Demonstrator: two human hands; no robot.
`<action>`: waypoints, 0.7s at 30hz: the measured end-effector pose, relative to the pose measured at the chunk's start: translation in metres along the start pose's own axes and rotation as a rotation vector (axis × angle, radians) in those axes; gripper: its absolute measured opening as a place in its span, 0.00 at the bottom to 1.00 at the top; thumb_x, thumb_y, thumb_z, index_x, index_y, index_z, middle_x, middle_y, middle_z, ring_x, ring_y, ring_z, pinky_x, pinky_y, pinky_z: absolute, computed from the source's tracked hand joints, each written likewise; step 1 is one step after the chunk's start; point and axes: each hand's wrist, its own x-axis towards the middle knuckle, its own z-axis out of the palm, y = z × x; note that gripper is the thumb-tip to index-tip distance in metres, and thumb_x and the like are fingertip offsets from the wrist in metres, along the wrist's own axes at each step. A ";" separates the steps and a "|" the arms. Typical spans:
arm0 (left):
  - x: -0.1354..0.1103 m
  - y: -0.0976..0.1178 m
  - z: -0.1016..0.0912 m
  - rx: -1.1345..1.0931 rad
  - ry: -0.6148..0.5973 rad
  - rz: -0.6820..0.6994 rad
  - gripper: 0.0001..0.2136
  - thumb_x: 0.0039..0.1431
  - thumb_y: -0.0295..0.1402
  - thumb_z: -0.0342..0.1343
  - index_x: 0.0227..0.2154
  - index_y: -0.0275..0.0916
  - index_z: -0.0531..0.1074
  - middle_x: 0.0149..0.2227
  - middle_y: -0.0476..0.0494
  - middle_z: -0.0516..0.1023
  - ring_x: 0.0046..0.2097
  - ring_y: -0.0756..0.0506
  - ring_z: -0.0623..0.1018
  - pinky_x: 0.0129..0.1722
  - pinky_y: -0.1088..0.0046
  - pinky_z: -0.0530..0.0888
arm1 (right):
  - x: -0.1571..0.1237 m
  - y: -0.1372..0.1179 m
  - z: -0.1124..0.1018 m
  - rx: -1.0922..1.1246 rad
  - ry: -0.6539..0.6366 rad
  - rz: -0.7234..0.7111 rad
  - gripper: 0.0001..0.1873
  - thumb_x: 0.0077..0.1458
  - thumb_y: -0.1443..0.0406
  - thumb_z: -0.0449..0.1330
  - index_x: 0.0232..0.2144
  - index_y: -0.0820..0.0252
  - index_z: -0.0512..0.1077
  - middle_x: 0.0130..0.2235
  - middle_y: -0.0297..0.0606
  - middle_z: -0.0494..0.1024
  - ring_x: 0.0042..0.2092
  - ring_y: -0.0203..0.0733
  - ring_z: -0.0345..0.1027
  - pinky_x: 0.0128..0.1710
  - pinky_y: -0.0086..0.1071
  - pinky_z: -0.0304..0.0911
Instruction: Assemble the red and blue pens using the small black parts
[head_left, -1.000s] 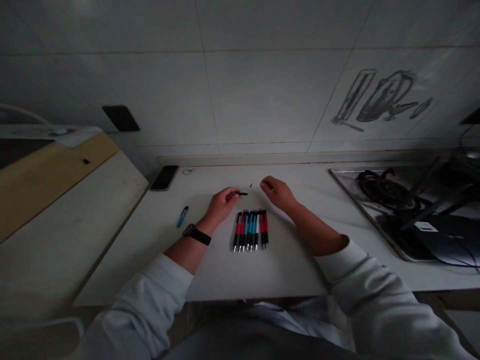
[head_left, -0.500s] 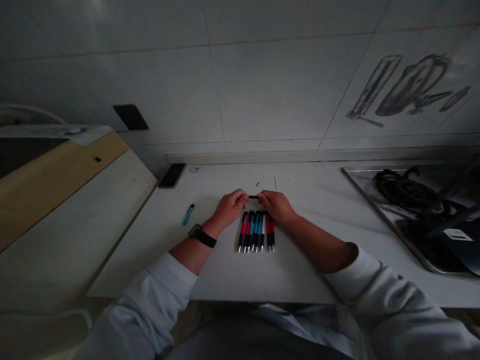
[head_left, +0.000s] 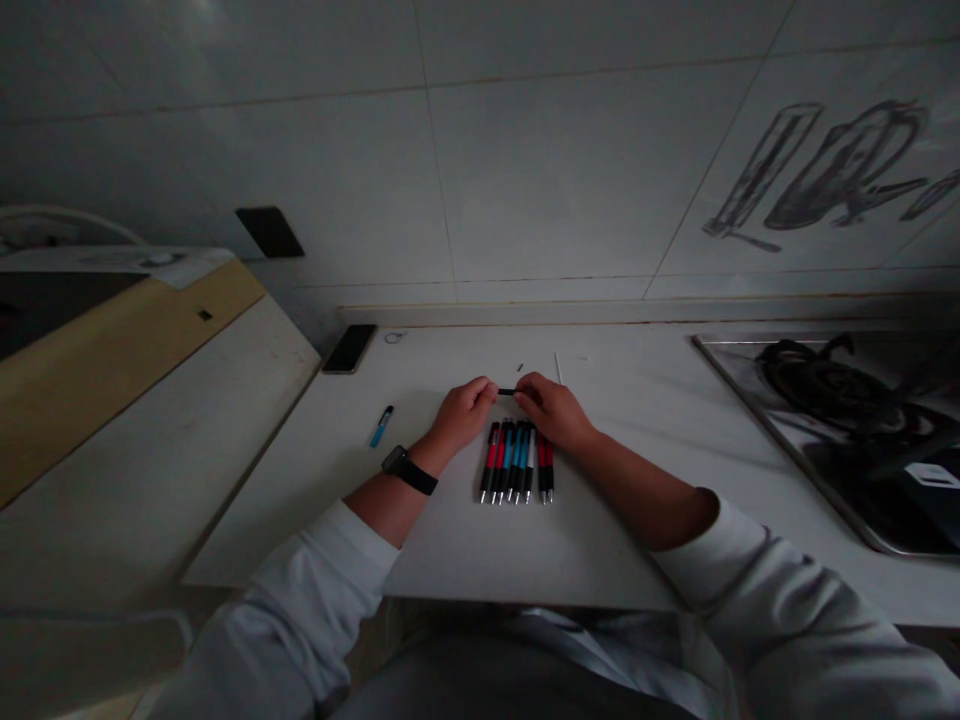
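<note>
My left hand (head_left: pixel 466 408) and my right hand (head_left: pixel 553 408) face each other over the worktop, each pinching one end of a short black pen piece (head_left: pixel 506 392). Its ends are hidden in the fingers. Just below lies a row of several pens (head_left: pixel 510 462) in red, blue and white with black grips, tips toward me; my right hand partly covers the pens at the right end. Behind the right hand is a thin white stick like a refill (head_left: pixel 558 368). A tiny dark piece (head_left: pixel 520 367) sits beyond the fingers. Off to the left lies a blue pen part with a black end (head_left: pixel 381 427).
A black phone (head_left: pixel 350 349) lies at the back left of the white worktop (head_left: pixel 450 550), beside a small wire-like ring (head_left: pixel 394 338). A gas hob (head_left: pixel 832 450) is on the right. A slanted pale panel (head_left: pixel 187 400) stands left, and a tiled wall (head_left: pixel 540 190) rises behind.
My right hand's fingers have shifted slightly on the black pen piece. Both hands still hold it, and the pens lie as before; the view has turned a little.
</note>
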 end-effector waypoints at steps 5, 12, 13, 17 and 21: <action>0.000 -0.003 0.003 0.013 0.017 0.012 0.17 0.71 0.42 0.46 0.28 0.39 0.67 0.27 0.52 0.70 0.31 0.49 0.69 0.34 0.73 0.64 | 0.001 0.004 0.003 -0.009 -0.052 0.020 0.11 0.68 0.58 0.53 0.42 0.55 0.72 0.31 0.34 0.77 0.32 0.40 0.69 0.35 0.32 0.59; -0.001 -0.002 0.004 0.013 0.011 -0.025 0.18 0.71 0.43 0.46 0.27 0.40 0.66 0.26 0.51 0.69 0.31 0.49 0.70 0.33 0.72 0.64 | 0.003 0.010 0.007 -0.003 -0.053 -0.026 0.10 0.66 0.60 0.57 0.45 0.56 0.73 0.31 0.34 0.78 0.32 0.39 0.70 0.36 0.31 0.60; -0.001 -0.001 0.004 0.010 0.005 -0.030 0.18 0.71 0.43 0.45 0.28 0.40 0.67 0.26 0.51 0.70 0.31 0.48 0.70 0.33 0.72 0.64 | 0.004 0.010 0.006 -0.015 -0.062 -0.041 0.09 0.67 0.61 0.56 0.42 0.56 0.75 0.32 0.35 0.79 0.33 0.40 0.71 0.37 0.31 0.60; -0.001 0.000 0.007 0.027 -0.004 -0.065 0.17 0.71 0.42 0.45 0.28 0.40 0.67 0.26 0.50 0.71 0.30 0.48 0.70 0.33 0.72 0.65 | 0.004 0.007 0.005 -0.057 -0.052 -0.096 0.10 0.67 0.61 0.56 0.41 0.57 0.77 0.38 0.39 0.81 0.39 0.42 0.73 0.42 0.33 0.63; 0.000 -0.005 0.005 0.063 0.063 -0.070 0.15 0.71 0.40 0.47 0.29 0.41 0.69 0.27 0.50 0.73 0.31 0.48 0.73 0.34 0.73 0.66 | 0.003 0.004 0.005 -0.094 -0.091 -0.179 0.15 0.70 0.61 0.52 0.46 0.57 0.77 0.44 0.43 0.81 0.45 0.43 0.73 0.49 0.35 0.63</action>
